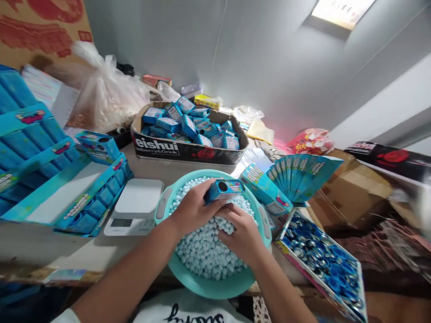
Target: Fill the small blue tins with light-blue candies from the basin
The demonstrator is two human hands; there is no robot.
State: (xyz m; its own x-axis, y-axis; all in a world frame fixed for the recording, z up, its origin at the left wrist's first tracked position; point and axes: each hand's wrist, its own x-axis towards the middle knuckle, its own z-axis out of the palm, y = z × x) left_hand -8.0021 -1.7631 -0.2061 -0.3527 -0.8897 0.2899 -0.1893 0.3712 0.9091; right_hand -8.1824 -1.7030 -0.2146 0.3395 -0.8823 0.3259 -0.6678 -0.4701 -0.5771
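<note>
A teal basin (215, 289) full of small pale blue candies (208, 251) stands in front of me. Over its far part, my left hand (193, 206) is closed on a small blue candy box (225, 189). A dark round opening shows on the face of this box. My right hand (240, 231) is down among the candies, just below the box. Its fingers are curled round some of them, and the fingertips are partly hidden.
Left of the basin are a white scale (138, 202) and a blue display tray (90, 193) of small boxes. Behind lies a black carton (185, 152) heaped with blue boxes. Flattened blue cartons (299, 175) and a tray of shiny blue caps (323, 255) are at right.
</note>
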